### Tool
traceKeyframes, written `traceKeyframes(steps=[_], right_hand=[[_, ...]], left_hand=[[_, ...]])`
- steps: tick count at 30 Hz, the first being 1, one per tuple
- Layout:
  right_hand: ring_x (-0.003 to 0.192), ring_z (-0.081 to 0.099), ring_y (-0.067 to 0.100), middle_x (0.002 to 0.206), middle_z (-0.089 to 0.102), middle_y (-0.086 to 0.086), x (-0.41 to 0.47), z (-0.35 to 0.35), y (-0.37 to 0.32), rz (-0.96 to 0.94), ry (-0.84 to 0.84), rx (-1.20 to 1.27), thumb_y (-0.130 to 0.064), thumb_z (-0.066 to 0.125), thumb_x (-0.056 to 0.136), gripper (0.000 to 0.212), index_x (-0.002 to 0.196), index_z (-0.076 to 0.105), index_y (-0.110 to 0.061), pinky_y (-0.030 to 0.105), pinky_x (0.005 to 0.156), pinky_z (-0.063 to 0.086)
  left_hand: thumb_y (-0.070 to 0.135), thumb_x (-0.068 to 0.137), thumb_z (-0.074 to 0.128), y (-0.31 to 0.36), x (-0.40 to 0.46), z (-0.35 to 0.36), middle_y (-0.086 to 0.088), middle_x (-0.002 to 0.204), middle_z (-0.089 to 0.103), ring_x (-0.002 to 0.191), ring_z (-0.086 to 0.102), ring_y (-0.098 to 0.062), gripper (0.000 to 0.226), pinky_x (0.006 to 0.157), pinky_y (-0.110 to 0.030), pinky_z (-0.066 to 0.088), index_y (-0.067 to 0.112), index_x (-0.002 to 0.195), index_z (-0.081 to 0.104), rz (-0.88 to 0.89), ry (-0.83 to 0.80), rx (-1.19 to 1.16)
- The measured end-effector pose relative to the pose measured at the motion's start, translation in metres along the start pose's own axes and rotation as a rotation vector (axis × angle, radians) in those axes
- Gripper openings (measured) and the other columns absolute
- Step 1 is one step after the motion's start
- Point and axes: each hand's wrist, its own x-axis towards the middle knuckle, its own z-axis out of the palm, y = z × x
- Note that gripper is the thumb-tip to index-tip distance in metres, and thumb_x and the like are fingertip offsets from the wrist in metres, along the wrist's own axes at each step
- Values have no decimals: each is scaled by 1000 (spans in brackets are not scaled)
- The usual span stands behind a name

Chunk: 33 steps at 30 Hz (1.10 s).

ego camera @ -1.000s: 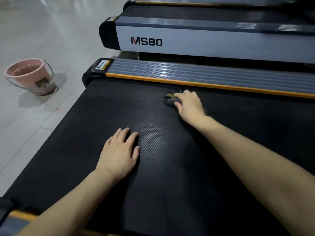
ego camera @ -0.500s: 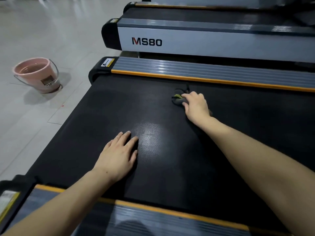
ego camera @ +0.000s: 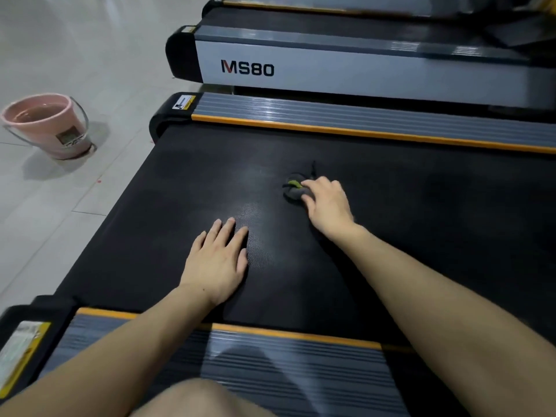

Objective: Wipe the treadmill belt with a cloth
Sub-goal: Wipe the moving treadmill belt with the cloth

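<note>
The black textured treadmill belt fills the middle of the head view. A small dark cloth with a green patch lies bunched on the belt. My right hand presses down on it, fingers curled over its near side. Most of the cloth is hidden under that hand. My left hand rests flat on the belt nearer to me, palm down, fingers together, holding nothing.
Grey ribbed side rails with orange trim border the belt on the far side and the near side. A second treadmill marked MS80 stands beyond. A pink bucket with water sits on the tiled floor at left. My knee shows at bottom.
My right hand has dragged the cloth back from the far orange rail toward the belt's middle. The camera has pulled back, bringing the near rail and my knee into view. My left hand stays planted.
</note>
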Motion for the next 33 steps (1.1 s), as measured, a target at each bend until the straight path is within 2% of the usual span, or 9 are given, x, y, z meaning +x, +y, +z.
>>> traceKeyframes(steps=[4, 8, 12, 14, 18, 20, 25, 29, 33], right_hand=[[102, 49, 29, 116, 59, 1, -21, -2, -23, 56, 0, 31, -29, 59, 95, 32, 127, 62, -25, 50, 92, 46], [87, 51, 26, 107, 62, -1, -107, -16, -49, -218, -70, 101, -34, 59, 90, 33, 121, 64, -23, 42, 81, 49], [90, 53, 24, 110, 60, -4, -123, -22, -51, -425, -103, -4, -38, 51, 94, 34, 124, 59, -25, 38, 81, 50], [94, 54, 27, 112, 61, -3, -91, -11, -46, -349, -58, -78, -37, 52, 95, 33, 125, 59, -26, 42, 82, 51], [107, 48, 32, 122, 55, 1, -19, 6, -55, 40, -69, -102, -32, 51, 100, 32, 131, 55, -25, 45, 93, 45], [105, 49, 32, 120, 55, 3, -22, 9, -65, 53, -58, -150, -33, 49, 101, 31, 130, 56, -25, 45, 90, 45], [88, 50, 26, 106, 58, 0, -110, 1, -98, -356, -123, 16, -41, 47, 96, 35, 125, 60, -26, 41, 80, 47], [90, 52, 27, 108, 58, -2, -80, 12, -80, -505, -147, -9, -42, 44, 97, 35, 127, 57, -28, 39, 87, 48], [100, 51, 33, 115, 57, 2, -8, 29, -76, -124, -52, -99, -35, 49, 99, 32, 130, 56, -29, 47, 88, 47]], left_hand=[[42, 104, 34, -10, -3, -15, 3, 165, 27, 155, 17, -21, 48, 122, -41, 22, 28, 149, 41, 17, -3, -31], [40, 104, 36, -25, -19, -19, 5, 164, 29, 154, 19, -19, 46, 121, -39, 24, 28, 147, 45, 29, -2, -40], [39, 104, 34, -40, -40, -23, 4, 162, 34, 153, 23, -20, 44, 118, -40, 28, 28, 144, 49, 23, 33, -71], [40, 100, 38, -46, -51, -24, 3, 162, 33, 153, 23, -20, 46, 118, -39, 28, 29, 143, 48, 22, 28, -55], [44, 89, 30, -60, -65, -27, 3, 161, 34, 151, 26, -17, 57, 118, -38, 29, 32, 141, 47, 40, 30, 12], [44, 89, 26, -68, -66, -30, 3, 161, 35, 150, 27, -19, 58, 117, -39, 31, 31, 140, 48, 41, 46, 30], [48, 86, 16, -86, -65, -30, 1, 160, 36, 150, 28, -21, 67, 115, -41, 33, 28, 140, 51, -48, 66, -19], [44, 87, 29, -84, -63, -27, 2, 157, 41, 149, 30, -19, 57, 115, -41, 34, 27, 134, 55, -85, 107, -36], [43, 87, 27, -88, -68, -27, 2, 156, 42, 150, 28, -19, 56, 116, -41, 32, 28, 132, 56, -93, 118, -31]])
